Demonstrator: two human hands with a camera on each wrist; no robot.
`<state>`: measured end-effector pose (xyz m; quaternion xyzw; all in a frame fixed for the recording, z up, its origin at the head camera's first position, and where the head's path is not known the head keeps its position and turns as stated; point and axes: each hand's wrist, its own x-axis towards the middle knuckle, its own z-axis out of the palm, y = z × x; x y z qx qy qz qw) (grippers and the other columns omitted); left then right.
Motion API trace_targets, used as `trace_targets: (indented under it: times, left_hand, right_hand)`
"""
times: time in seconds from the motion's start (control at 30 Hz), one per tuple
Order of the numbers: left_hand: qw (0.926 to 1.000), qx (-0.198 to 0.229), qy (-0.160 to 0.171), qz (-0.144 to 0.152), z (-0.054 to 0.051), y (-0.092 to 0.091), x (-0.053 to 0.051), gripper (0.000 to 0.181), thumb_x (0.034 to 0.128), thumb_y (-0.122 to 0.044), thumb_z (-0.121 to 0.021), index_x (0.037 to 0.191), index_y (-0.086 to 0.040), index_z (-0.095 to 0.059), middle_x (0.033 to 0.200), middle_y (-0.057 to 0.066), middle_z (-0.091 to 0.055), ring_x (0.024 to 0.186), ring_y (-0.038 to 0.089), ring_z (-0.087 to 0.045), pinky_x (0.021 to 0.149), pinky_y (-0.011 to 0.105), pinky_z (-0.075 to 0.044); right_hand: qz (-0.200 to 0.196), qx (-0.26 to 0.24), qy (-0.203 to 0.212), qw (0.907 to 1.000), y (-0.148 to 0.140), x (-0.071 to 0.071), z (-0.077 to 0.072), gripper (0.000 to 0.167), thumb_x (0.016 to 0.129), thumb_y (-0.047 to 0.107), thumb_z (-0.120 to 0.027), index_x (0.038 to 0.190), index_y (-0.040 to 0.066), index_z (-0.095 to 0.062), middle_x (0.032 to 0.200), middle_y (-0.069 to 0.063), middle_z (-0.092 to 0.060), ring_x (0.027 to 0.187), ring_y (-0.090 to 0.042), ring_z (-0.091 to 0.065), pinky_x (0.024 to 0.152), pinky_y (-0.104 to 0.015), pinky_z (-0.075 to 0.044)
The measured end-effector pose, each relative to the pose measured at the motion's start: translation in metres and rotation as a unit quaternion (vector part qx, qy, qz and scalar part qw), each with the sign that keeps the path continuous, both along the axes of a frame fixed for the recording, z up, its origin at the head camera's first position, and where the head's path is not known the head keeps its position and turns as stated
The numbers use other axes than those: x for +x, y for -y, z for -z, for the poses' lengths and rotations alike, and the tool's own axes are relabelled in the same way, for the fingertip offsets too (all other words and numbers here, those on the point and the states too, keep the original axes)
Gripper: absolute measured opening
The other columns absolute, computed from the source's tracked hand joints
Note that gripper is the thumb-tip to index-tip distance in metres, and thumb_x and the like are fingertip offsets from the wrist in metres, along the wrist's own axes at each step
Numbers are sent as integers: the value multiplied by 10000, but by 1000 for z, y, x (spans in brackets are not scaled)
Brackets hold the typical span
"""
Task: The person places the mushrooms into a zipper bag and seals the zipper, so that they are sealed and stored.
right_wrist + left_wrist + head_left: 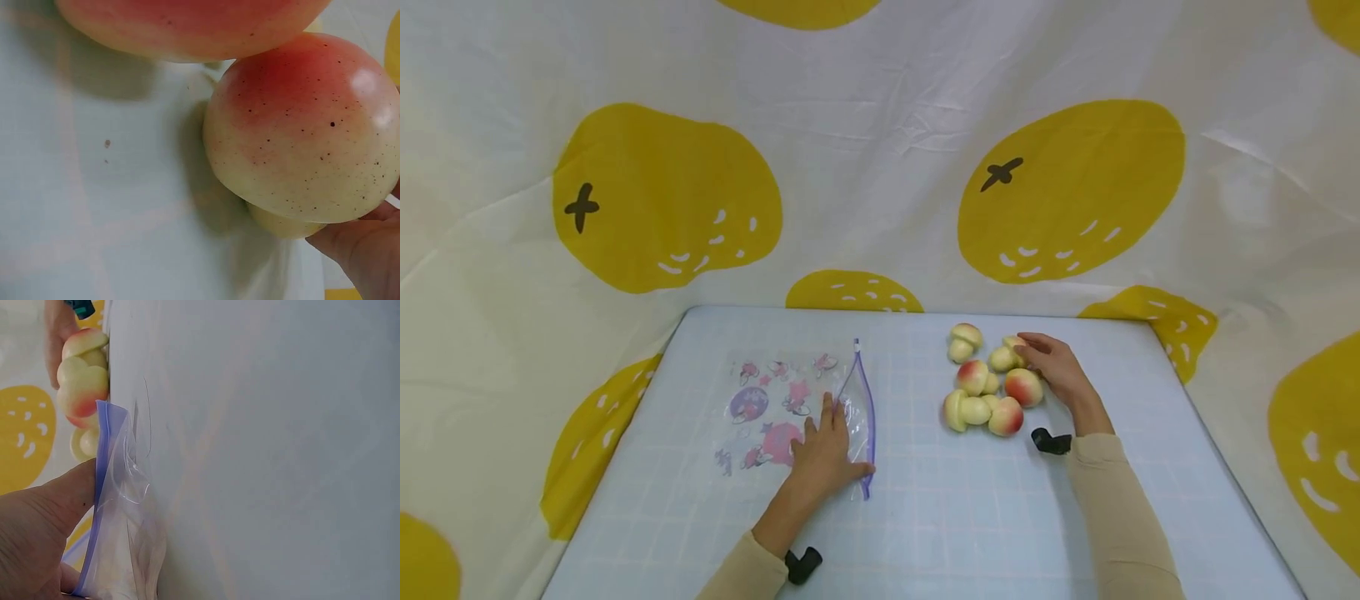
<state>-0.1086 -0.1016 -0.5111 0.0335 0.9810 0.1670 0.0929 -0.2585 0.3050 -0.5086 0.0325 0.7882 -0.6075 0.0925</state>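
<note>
Plastic bag [775,417]: clear, printed in pink and purple, edged in purple at 3 o'clock.
Mushrooms [974,377]: pale yellow; some caps [300,131] are blushed red, one finely flecked with black.
Bench [940,517]: pale blue, crossed by faint pink lines.
Backdrop [865,167]: off-white, patterned with mustard-yellow fruit shapes [670,183].
Sleeves [1120,508]: beige.

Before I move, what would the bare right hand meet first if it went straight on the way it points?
Most likely the rounded, pale-yellow mushroom-shaped piece directly ahead of the right hand; the head view leaves depth unclear, so I cannot tell whether they touch.
</note>
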Motion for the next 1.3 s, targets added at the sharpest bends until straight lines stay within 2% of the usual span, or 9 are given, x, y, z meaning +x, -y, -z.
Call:
trace_targets:
  times: [0.13,0.3,0.43,0.6,0.73,0.9,1.3]
  left_hand:
    - [10000,-18,17,-7,2,-1,0,1218,703,-552,-862,1552,52,-231,1639,232,-95,1364,590,-284,946,808,-296]
    - [10000,-33,31,-28,2,-1,0,1217,699,-543,-868,1551,52,-233,1641,228,-91,1365,587,-286,946,807,-299]
    - [10000,-65,0,-16,2,-1,0,1218,698,-547,-867,1549,54,-236,1640,230,-100,1359,589,-295,942,806,-304]
    - [10000,-52,-1,-25,1,-1,1,1216,701,-547,-866,1549,55,-236,1639,232,-101,1359,590,-293,939,806,-308]
    - [10000,-21,6,-32,-1,-1,0,1206,704,-535,-869,1547,56,-241,1638,233,-102,1362,590,-285,942,809,-299]
    - [10000,-51,5,-20,-1,-2,0,1200,706,-534,-868,1546,56,-246,1637,236,-104,1360,592,-288,941,809,-299]
    - [9999,-21,67,-82,1,-2,-1,1208,704,-530,-872,1551,48,-234,1639,232,-95,1368,586,-279,954,807,-287]
  right_hand:
    - [156,-311,-98,9993,-1,0,-7,638,979,288,-674,1477,-30,-433,1358,-101,-497,1016,-94,-550,816,-221,-545]
    - [211,-393,-277,9986,4,5,-21,656,972,274,-684,1489,-27,-418,1350,-79,-507,1061,-106,-558,828,-258,-564]
    - [258,-438,-526,9973,15,16,-35,663,957,282,-703,1484,-17,-433,1361,-78,-512,1073,-126,-564,827,-232,-556]
    - [216,-732,-929,9927,37,36,-48,632,944,228,-722,1449,-49,-461,1275,-36,-573,1056,-117,-591,818,-212,-552]
    - [99,-966,-1139,9887,55,52,-52,590,942,176,-724,1426,-61,-483,1249,-40,-608,1079,-120,-597,833,-208,-543]
    - [11,-841,-1170,9896,74,66,-55,563,939,207,-731,1420,3,-523,1343,-98,-575,1164,-149,-558,868,-199,-523]
    - [-393,-1063,-1433,9832,121,82,-51,511,923,92,-734,1387,-19,-549,1355,-181,-569,1186,-188,-554,933,-215,-486]
